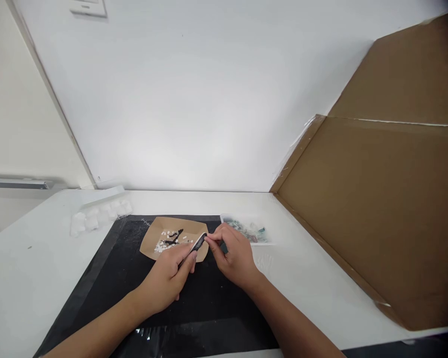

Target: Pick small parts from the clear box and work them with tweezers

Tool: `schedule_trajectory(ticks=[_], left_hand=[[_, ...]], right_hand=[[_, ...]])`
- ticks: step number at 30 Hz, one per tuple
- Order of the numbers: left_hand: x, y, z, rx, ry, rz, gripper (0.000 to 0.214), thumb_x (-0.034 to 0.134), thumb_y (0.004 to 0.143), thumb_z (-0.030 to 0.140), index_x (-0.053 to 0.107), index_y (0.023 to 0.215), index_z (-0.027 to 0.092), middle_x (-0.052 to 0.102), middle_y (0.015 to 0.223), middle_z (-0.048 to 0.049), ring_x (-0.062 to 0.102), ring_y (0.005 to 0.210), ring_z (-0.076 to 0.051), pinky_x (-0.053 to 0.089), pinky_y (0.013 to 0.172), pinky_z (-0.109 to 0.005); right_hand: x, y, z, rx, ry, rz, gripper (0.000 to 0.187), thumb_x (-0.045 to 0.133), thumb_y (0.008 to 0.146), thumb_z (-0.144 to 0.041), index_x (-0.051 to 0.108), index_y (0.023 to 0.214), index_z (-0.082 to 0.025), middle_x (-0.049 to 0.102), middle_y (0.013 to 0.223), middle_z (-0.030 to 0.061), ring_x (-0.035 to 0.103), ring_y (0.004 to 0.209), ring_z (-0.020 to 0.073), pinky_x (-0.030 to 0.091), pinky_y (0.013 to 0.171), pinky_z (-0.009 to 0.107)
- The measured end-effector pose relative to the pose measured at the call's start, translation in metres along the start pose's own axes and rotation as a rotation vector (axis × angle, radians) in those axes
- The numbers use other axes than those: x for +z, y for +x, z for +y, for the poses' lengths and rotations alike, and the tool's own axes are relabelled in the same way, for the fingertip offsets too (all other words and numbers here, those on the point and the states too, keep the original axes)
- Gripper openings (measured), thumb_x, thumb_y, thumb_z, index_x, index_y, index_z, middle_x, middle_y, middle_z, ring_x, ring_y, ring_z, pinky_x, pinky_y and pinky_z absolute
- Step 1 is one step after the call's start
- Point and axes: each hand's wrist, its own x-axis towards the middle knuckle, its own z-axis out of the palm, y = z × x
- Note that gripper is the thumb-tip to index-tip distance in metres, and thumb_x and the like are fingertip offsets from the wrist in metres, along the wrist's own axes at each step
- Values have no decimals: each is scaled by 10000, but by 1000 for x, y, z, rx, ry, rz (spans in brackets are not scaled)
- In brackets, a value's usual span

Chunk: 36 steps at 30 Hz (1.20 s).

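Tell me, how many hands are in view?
2: the left hand, holding a dark item by the brown tray, and the right hand, pinching that item's far tip.

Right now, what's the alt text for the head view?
The left hand grips a slim black-and-white object while the right hand pinches its tip, above a black mat. Beyond, a brown tray holds white pieces and black scraps.

Left hand (168, 275) closed in grip; right hand (234, 254) pinching just right of it; forearms (106, 325) slanting inward below.
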Motion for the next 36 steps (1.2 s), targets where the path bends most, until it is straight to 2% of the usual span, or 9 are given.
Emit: schedule_trajectory(ticks=[5, 11, 16, 18, 23, 28, 36], left_hand=[[0, 1, 1, -3, 14, -1, 416, 407, 1067, 487, 516, 794, 194, 502, 700, 55, 509, 352, -56, 362, 340, -174], [-2, 1, 2, 0, 19, 7, 405, 409, 1072, 474, 507, 790, 200, 459, 590, 81, 523, 343, -74, 365, 375, -180], [-1, 2, -2, -10, 11, 1, 402, 413, 1065, 492, 525, 812, 201, 467, 620, 75, 506, 339, -72, 333, 341, -180], [-1, 2, -2, -17, 9, 8, 401, 413, 1066, 491, 525, 813, 201, 459, 612, 78, 507, 335, -73, 332, 339, -179], [-2, 2, 5, 33, 37, 20, 397, 407, 1073, 467, 502, 797, 198, 470, 628, 76, 509, 345, -60, 358, 363, -172], [-3, 2, 6, 49, 60, 17, 385, 406, 1073, 453, 507, 801, 198, 490, 656, 67, 491, 358, -59, 363, 358, -175], [-5, 3, 10, 139, 168, 19, 373, 376, 1081, 403, 521, 803, 200, 532, 699, 27, 489, 439, -84, 378, 408, -200]], right_hand=[[2, -1, -2, -48, 11, -61, 142, 596, 1013, -253, 567, 876, -228, 613, 798, 18, 569, 722, 173, 411, 671, 321], [4, 0, 0, 29, -49, 14, 168, 578, 1030, -269, 558, 870, -224, 576, 761, 1, 546, 709, 168, 390, 702, 342], [6, -2, 2, -58, 18, -66, 142, 586, 1021, -244, 561, 882, -226, 599, 768, 0, 566, 741, 172, 407, 745, 344], [6, -2, 2, -60, 5, -61, 123, 596, 1017, -243, 576, 897, -227, 598, 755, -6, 564, 725, 168, 409, 759, 347], [1, 0, 6, 16, -24, 16, 130, 595, 1019, -259, 581, 895, -223, 558, 754, -5, 531, 713, 167, 403, 716, 335], [1, 0, 12, -18, 94, -63, 69, 557, 1030, -240, 592, 971, -228, 556, 833, 16, 534, 731, 167, 430, 663, 307], [-2, 0, 14, -55, 120, -82, 64, 553, 1034, -239, 614, 1015, -232, 568, 846, 18, 540, 726, 163, 445, 643, 297]])
